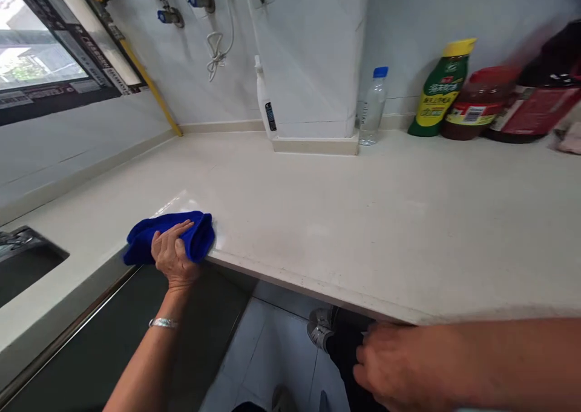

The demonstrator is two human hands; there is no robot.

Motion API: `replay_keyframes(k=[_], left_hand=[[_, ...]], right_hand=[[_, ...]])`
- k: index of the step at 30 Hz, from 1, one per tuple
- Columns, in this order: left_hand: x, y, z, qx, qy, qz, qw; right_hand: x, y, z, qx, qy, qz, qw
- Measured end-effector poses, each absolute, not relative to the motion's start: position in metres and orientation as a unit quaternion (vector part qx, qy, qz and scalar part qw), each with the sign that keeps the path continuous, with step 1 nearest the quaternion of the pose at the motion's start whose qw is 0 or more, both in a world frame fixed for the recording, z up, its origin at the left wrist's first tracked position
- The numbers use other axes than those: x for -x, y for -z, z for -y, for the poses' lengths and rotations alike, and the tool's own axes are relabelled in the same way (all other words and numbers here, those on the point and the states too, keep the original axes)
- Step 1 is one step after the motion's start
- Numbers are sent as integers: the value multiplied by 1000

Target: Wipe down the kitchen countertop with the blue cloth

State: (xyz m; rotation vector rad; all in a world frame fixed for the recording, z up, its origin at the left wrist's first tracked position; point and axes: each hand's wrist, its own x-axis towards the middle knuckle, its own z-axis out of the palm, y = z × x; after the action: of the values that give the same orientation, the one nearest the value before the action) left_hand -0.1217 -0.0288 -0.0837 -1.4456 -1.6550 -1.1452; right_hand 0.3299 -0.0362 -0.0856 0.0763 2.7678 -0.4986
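"What has that left hand [175, 258] got?"

"A blue cloth [149, 233]. The fingers are close together and bent over it, clamping it down at the inner corner of the countertop [308, 206], where it laps over the front edge."

"Which way does it lie?"

"Its long axis runs left to right under the hand, roughly crosswise to the forearm, the right end tipped slightly away. The rounded fold points right, just past the knuckles."

"And the right hand [385, 366]?"

"Well to the right of the cloth and nearer the body, beside the counter's front edge. The fingers look curled, but it's blurred; I can't tell whether they close on anything."

"How's the surface?"

"Pale and smooth, with a bright sheen just beyond the cloth and small specks to its right. Left of the grip there's a sink [31, 279]; below and to the right, a tiled floor [263, 333]."

"And further out?"

"Straight back and rightward, a slim white bottle [267, 106] stands by a white column [313, 55], a clear bottle [372, 111] on the column's other side. Far right, a green bottle [439, 91] and a red-lidded jar [479, 106]. Back left, a window [40, 43]; blue-handled valves [170, 16] on the wall beyond the cloth."
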Motion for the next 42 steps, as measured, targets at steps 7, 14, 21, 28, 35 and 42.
replay_keyframes(k=[7, 14, 21, 28, 35, 42], left_hand=[[11, 90, 35, 622, 422, 579, 316], [-48, 90, 42, 618, 413, 593, 310], [-77, 88, 44, 663, 374, 560, 327], [-196, 95, 42, 720, 404, 433, 362], [-281, 92, 46, 735, 438, 372, 361], [-253, 49, 50, 851, 277, 335, 294]], right_hand=[[-333, 34, 31, 59, 222, -972, 42], [-486, 1, 50, -183, 7, -935, -303], [-615, 68, 65, -476, -117, -783, -384], [-618, 91, 57, -411, -275, -768, -407], [-612, 90, 50, -399, -336, -752, -403], [-608, 86, 49, -403, -310, -748, -427]])
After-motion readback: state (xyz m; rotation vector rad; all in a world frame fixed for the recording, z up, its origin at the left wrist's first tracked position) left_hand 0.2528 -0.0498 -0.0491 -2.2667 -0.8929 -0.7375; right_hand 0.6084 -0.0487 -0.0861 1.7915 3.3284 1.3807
